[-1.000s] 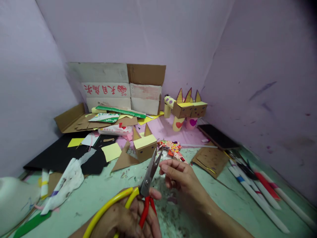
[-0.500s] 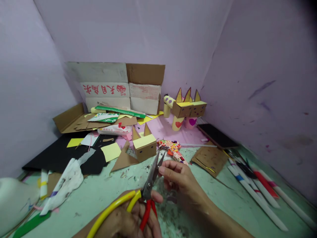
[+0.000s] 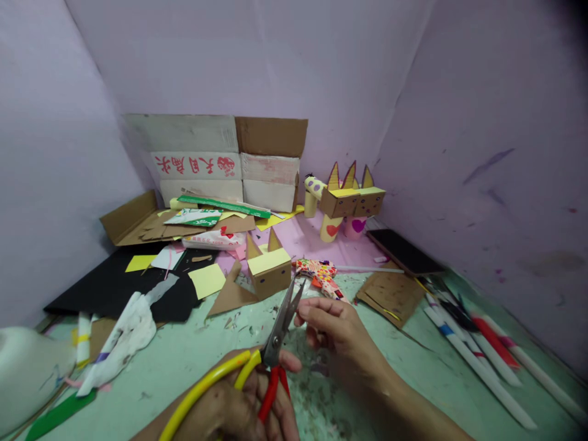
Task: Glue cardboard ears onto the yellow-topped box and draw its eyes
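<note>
My left hand point(image 3: 248, 407) at the bottom centre grips a pair of scissors point(image 3: 278, 337) with yellow and red handles. The blades point up and to the right, slightly apart. My right hand point(image 3: 337, 331) is curled just right of the blade tips, fingers pinched on something too small to make out. Beyond the blades stands a small cardboard box head point(image 3: 269, 269) with a yellow top and two pointed ears.
Cardboard animal figures point(image 3: 349, 202) stand at the back. A printed carton point(image 3: 220, 162), cardboard scraps, black paper point(image 3: 119, 288) and yellow squares lie left. Paper rolls point(image 3: 478, 361) lie right, a dark slab point(image 3: 404, 252) and brown card point(image 3: 390, 294) behind them. A white object point(image 3: 27, 367) sits at the left.
The scissor blades have closed a little and shifted slightly right toward my right hand's fingertips. Both hands stay in nearly the same place.
</note>
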A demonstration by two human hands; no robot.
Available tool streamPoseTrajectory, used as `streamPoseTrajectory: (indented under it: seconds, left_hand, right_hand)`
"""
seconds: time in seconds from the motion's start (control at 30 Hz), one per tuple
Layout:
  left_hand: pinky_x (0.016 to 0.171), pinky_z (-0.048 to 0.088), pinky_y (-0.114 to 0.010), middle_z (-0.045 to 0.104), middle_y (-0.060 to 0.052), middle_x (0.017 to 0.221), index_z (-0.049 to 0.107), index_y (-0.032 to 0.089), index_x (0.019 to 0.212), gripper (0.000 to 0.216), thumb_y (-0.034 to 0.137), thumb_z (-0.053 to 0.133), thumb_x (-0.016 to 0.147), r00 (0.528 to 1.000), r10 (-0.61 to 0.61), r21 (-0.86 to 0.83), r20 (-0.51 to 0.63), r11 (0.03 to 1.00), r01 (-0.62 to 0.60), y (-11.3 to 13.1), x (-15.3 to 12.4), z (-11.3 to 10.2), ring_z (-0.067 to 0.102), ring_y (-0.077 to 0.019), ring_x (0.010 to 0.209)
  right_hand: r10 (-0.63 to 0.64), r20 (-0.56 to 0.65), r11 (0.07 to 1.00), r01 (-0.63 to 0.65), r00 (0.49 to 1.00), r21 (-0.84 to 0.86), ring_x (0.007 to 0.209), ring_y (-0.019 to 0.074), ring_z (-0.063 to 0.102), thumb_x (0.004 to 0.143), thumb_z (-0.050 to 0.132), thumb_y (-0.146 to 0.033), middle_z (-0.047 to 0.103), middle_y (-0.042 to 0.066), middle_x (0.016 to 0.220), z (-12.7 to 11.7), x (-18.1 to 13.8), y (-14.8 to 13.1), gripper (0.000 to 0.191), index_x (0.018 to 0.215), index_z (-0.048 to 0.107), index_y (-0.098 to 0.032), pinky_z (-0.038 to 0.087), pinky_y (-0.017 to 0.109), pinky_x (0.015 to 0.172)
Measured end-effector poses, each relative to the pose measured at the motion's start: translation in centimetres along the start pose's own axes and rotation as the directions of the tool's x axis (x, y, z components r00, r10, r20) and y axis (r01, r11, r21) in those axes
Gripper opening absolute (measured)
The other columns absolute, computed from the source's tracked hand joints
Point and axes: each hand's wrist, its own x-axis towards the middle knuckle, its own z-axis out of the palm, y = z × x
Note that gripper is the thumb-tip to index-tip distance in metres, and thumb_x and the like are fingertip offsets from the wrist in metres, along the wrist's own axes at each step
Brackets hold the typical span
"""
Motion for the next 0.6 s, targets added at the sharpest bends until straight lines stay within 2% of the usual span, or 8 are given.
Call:
streamPoseTrajectory:
  seconds: [0.17, 0.3, 0.5, 0.6]
  left_hand:
    - [0.051, 0.041, -0.020, 0.072, -0.002, 0.073, 0.056, 0.023, 0.108, 0.049, 0.052, 0.063, 0.070, 0.999, -0.011, -0.011, -0.039, 1.000, 0.011, -0.4, 0.1, -0.1, 0.062, -0.0117, 0.049]
    - [0.054, 0.042, -0.020, 0.073, -0.003, 0.078, 0.054, 0.022, 0.111, 0.048, 0.049, 0.063, 0.073, 0.997, 0.067, 0.002, -0.032, 0.998, -0.067, -1.0, -0.1, -0.2, 0.065, -0.0121, 0.055]
    - [0.053, 0.041, -0.021, 0.072, -0.002, 0.077, 0.052, 0.023, 0.115, 0.053, 0.051, 0.064, 0.071, 0.999, 0.036, 0.019, -0.036, 0.999, -0.035, -0.7, -0.2, -0.1, 0.064, -0.0122, 0.054]
    - [0.053, 0.042, -0.022, 0.072, -0.003, 0.078, 0.052, 0.023, 0.115, 0.055, 0.051, 0.064, 0.069, 1.000, 0.005, 0.031, 0.006, 1.000, -0.005, -0.6, 0.1, -0.3, 0.065, -0.0138, 0.056]
  right_hand:
    - [0.009, 0.021, 1.000, -0.009, 1.000, 0.002, 0.038, 0.0053, 0.039, 0.059, 0.073, -0.038, 0.054, -0.004, 0.047, 0.0, 0.0, 0.0, 0.026, 0.056, 0.062, -0.014, 0.025, 0.020, 0.041]
    - [0.008, 0.016, 1.000, -0.008, 1.000, -0.022, 0.036, 0.0061, 0.037, 0.059, 0.073, -0.035, 0.047, -0.005, 0.039, 0.1, 0.0, 0.0, 0.026, 0.054, 0.058, -0.015, 0.022, 0.021, 0.041]
    - [-0.019, 0.017, 0.999, 0.019, 1.000, -0.031, 0.038, 0.0062, 0.038, 0.061, 0.070, -0.029, 0.048, -0.005, 0.041, 0.0, 0.0, -0.1, 0.019, 0.055, 0.059, -0.014, 0.025, 0.020, 0.042]
    - [-0.021, 0.014, 1.000, 0.021, 1.000, -0.017, 0.040, 0.0056, 0.040, 0.061, 0.068, -0.026, 0.055, -0.003, 0.048, -0.1, 0.0, 0.0, 0.013, 0.059, 0.063, -0.014, 0.027, 0.020, 0.042]
